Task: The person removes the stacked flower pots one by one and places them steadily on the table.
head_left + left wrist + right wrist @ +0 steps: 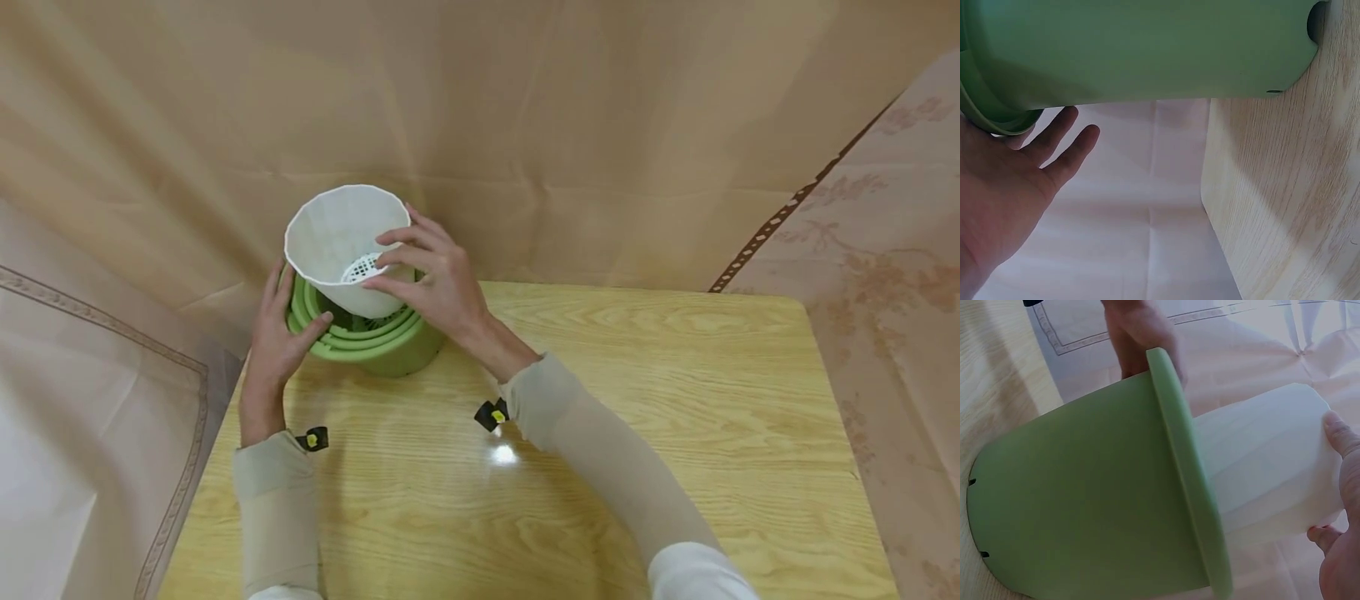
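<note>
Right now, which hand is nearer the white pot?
Right. The right hand holds the white pot by its rim; the left hand rests on the stacked green pots below.

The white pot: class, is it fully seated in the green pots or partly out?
Partly out: the white pot stands tilted, mostly above the green pots' rims, gripped by the right hand.

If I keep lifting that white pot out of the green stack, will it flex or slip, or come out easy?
The white pot looks like thin moulded plastic, so probably light and fairly stiff, though its rim may flex under the right hand. Its smooth tapered wall could slip in a loose grip. The green pots sit near the table edge; without the left hand they might tip or slide.
</note>
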The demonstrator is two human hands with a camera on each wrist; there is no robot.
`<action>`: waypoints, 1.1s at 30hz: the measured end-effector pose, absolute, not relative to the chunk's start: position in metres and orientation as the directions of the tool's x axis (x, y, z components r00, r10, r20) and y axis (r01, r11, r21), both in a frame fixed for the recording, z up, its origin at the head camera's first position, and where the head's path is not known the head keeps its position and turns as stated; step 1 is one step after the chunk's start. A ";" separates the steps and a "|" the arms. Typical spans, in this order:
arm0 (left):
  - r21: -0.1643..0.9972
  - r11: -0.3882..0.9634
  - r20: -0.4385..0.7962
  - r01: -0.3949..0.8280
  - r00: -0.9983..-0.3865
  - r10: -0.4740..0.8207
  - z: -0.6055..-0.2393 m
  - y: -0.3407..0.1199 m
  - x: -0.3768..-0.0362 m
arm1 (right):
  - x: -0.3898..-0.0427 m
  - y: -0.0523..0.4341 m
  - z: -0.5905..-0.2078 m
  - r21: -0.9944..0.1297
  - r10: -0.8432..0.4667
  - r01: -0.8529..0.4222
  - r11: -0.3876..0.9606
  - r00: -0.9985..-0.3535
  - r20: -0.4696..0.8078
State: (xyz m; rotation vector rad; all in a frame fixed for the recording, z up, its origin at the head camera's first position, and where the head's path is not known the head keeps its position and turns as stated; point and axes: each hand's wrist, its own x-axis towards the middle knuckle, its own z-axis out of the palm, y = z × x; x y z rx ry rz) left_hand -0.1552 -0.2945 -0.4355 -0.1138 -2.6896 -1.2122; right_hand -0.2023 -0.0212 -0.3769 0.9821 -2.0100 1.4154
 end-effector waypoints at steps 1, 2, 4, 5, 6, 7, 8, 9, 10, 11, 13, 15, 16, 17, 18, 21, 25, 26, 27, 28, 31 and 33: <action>0.733 0.665 0.198 0.142 -0.980 -0.009 -0.435 -0.294 -0.155 | -0.202 -0.020 -0.376 -0.586 -0.270 -0.783 0.206 -0.621 0.735; 0.732 0.667 0.194 0.138 -0.981 -0.010 -0.435 -0.294 -0.156 | -0.202 -0.019 -0.374 -0.584 -0.266 -0.785 0.207 -0.620 0.738; 0.733 0.668 0.184 0.127 -0.983 -0.016 -0.434 -0.294 -0.157 | -0.202 -0.017 -0.371 -0.584 -0.257 -0.784 0.210 -0.620 0.741; 0.736 0.666 0.179 0.121 -0.984 -0.020 -0.434 -0.294 -0.157 | -0.202 -0.016 -0.370 -0.584 -0.252 -0.784 0.210 -0.621 0.743; 0.737 0.666 0.176 0.117 -0.984 -0.023 -0.434 -0.293 -0.157 | -0.201 -0.014 -0.369 -0.586 -0.248 -0.783 0.209 -0.622 0.743; 0.742 0.661 0.172 0.112 -0.985 -0.026 -0.434 -0.293 -0.157 | -0.201 -0.013 -0.369 -0.586 -0.245 -0.782 0.212 -0.623 0.743; 0.745 0.659 0.167 0.107 -0.986 -0.029 -0.435 -0.293 -0.157 | -0.201 -0.011 -0.368 -0.589 -0.241 -0.779 0.214 -0.627 0.741; 0.746 0.658 0.162 0.102 -0.986 -0.031 -0.435 -0.293 -0.156 | -0.201 -0.010 -0.368 -0.591 -0.237 -0.777 0.217 -0.630 0.740; 0.745 0.660 0.159 0.099 -0.987 -0.032 -0.436 -0.294 -0.156 | -0.200 -0.009 -0.368 -0.594 -0.234 -0.774 0.219 -0.633 0.738; 0.742 0.663 0.157 0.096 -0.987 -0.032 -0.436 -0.294 -0.155 | -0.200 -0.007 -0.368 -0.598 -0.230 -0.770 0.221 -0.637 0.735; 0.736 0.670 0.152 0.092 -0.988 -0.032 -0.436 -0.294 -0.154 | -0.199 -0.005 -0.369 -0.601 -0.224 -0.767 0.226 -0.641 0.734; 0.728 0.679 0.153 0.093 -0.988 -0.030 -0.436 -0.295 -0.154 | -0.200 -0.003 -0.369 -0.598 -0.222 -0.769 0.224 -0.638 0.737; 0.728 0.679 0.154 0.093 -0.988 -0.030 -0.436 -0.295 -0.155 | -0.200 -0.002 -0.368 -0.596 -0.222 -0.771 0.224 -0.636 0.739; 0.730 0.677 0.153 0.092 -0.988 -0.031 -0.436 -0.295 -0.155 | -0.201 -0.001 -0.368 -0.591 -0.222 -0.775 0.224 -0.631 0.743; 0.734 0.674 0.152 0.090 -0.988 -0.033 -0.435 -0.295 -0.155 | -0.201 -0.001 -0.368 -0.587 -0.223 -0.778 0.224 -0.627 0.746; 0.745 0.662 0.148 0.081 -0.988 -0.046 -0.435 -0.295 -0.156 | -0.202 0.002 -0.366 -0.579 -0.224 -0.787 0.216 -0.617 0.755; 0.764 0.641 0.142 0.070 -0.988 -0.061 -0.435 -0.295 -0.156 | -0.201 0.007 -0.364 -0.574 -0.219 -0.793 0.202 -0.608 0.763; 0.766 0.639 0.142 0.069 -0.988 -0.063 -0.435 -0.295 -0.156 | -0.201 0.008 -0.363 -0.573 -0.217 -0.795 0.199 -0.606 0.765; 0.770 0.634 0.143 0.072 -0.988 -0.063 -0.435 -0.295 -0.155 | -0.200 0.009 -0.363 -0.571 -0.215 -0.796 0.199 -0.604 0.767; 0.769 0.635 0.146 0.074 -0.987 -0.062 -0.435 -0.295 -0.155 | -0.200 0.011 -0.362 -0.569 -0.211 -0.798 0.200 -0.602 0.770; 0.764 0.640 0.156 0.084 -0.986 -0.057 -0.434 -0.295 -0.154 | -0.201 0.016 -0.362 -0.561 -0.200 -0.803 0.200 -0.594 0.779; 0.763 0.641 0.161 0.088 -0.985 -0.055 -0.434 -0.295 -0.154 | -0.201 0.019 -0.362 -0.558 -0.190 -0.806 0.199 -0.590 0.784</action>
